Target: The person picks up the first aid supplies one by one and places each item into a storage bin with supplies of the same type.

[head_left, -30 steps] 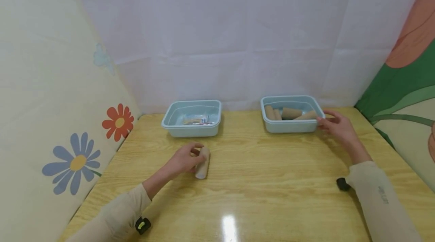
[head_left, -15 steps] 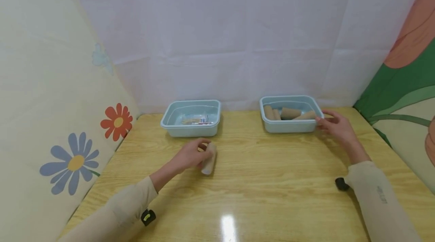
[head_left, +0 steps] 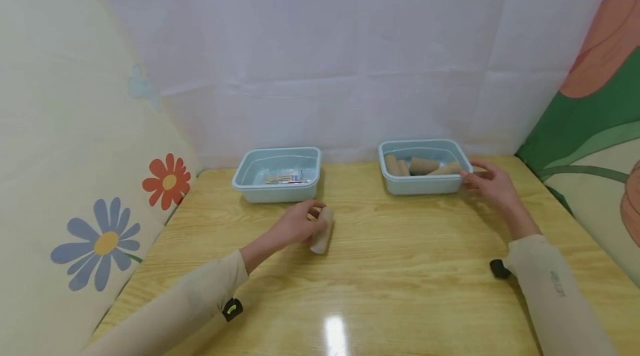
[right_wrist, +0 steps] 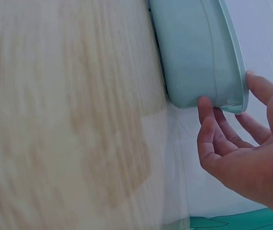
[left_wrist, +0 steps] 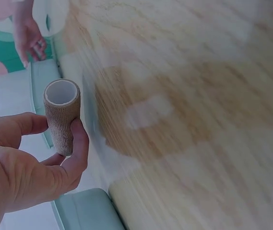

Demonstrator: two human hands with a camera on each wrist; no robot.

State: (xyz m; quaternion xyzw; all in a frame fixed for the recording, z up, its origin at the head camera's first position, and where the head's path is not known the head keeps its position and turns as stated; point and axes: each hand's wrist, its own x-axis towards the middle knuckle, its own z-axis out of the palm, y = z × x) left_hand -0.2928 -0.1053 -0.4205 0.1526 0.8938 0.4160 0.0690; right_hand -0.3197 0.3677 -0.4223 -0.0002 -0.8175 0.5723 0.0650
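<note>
My left hand pinches a tan bandage roll between thumb and fingers, to the front right of the left tub. In the left wrist view the bandage roll shows a ribbed knit surface and a white hollow core at one end. My right hand holds the right end of a light blue tub at the back right. In the right wrist view, the thumb touches the rim of this tub and fingers lie against its end wall. Several similar tan rolls lie inside it.
Another light blue tub stands at the back left, holding cotton-swab-like sticks and a clear packet. Both tubs are close to the white cloth backdrop. Flower-patterned cloths flank the wooden table on both sides.
My left hand has carried the bandage roll to the right and slightly away from me. The right hand keeps its hold on the tub. The head view has shifted slightly.
</note>
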